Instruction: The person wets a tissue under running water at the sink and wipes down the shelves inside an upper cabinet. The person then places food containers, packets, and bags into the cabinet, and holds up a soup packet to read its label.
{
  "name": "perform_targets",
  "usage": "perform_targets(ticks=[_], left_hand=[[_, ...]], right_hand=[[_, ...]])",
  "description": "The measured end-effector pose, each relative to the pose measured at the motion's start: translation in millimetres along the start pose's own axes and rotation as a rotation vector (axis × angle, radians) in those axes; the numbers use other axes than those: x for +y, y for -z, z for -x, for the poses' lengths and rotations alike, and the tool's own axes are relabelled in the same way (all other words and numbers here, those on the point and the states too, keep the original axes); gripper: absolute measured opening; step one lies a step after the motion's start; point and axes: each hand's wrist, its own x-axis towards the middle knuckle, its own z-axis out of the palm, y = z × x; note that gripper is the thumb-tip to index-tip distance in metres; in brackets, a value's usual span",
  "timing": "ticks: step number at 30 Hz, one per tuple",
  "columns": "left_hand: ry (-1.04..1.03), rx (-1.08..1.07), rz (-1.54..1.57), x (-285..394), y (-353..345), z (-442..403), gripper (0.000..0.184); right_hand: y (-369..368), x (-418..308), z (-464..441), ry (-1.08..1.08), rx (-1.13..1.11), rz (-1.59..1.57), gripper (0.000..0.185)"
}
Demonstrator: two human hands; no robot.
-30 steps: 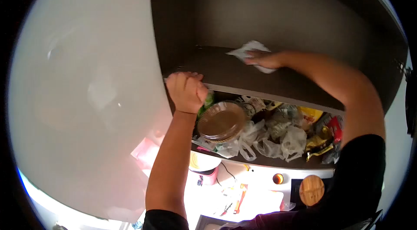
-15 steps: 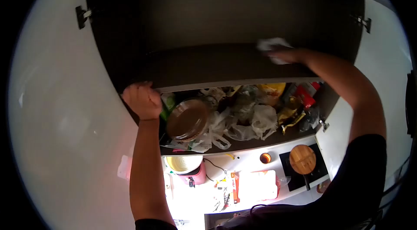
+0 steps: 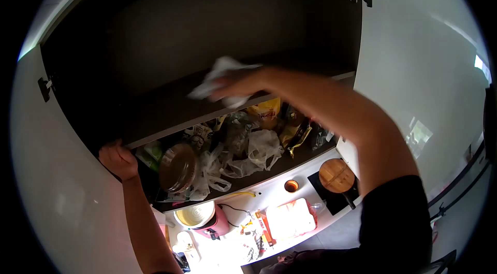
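My right hand (image 3: 239, 86) is closed on a crumpled white cloth (image 3: 226, 67), which is blurred by motion. Hand and cloth are over the front of the dark upper shelf (image 3: 160, 114) of an open wall cabinet, near its middle. My left hand (image 3: 118, 160) has its fingers curled over the front edge at the shelf's left end, beside the cabinet side. Below that shelf, a lower compartment holds a round, clear-lidded container (image 3: 177, 168), plastic bags (image 3: 264, 147) and a yellow packet (image 3: 266, 112).
White cabinet doors stand open at left (image 3: 44, 170) and right (image 3: 414, 67). On the counter below are a pink appliance (image 3: 220, 225), a small amber cup (image 3: 291, 186), a white tray-like item (image 3: 291, 219) and a pan with a round wooden lid (image 3: 336, 175).
My right hand has swept the cloth leftward along the shelf, from its right part to the middle. The left hand stays at the shelf's left end. The view has turned and tilted.
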Motion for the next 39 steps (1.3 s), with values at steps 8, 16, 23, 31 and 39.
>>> perform_targets(ticks=[8,16,23,31,39], left_hand=[[0.001,-0.017,-0.025,-5.9,-2.5,5.1,0.028],[0.098,-0.039,0.001,-7.2,-1.8,9.3,0.018],[0.131,-0.108,0.061,-8.7,9.3,7.0,0.013],[0.601,-0.154,0.529,16.0,46.8,0.1,0.024],[1.683,-0.412,1.895,134.0,127.7,20.7,0.038]], right_hand=[[54.5,174.1,159.9,-0.727,0.342,0.047,0.097],[57.7,114.0,8.9,-0.343,0.099,-0.06,0.078],[-25.9,-132.4,-109.8,0.472,0.004,0.528,0.064],[-46.7,-177.9,-5.6,0.629,-0.372,-1.294,0.06],[-181.6,-106.1,76.3,0.216,-0.446,-2.066,0.07]])
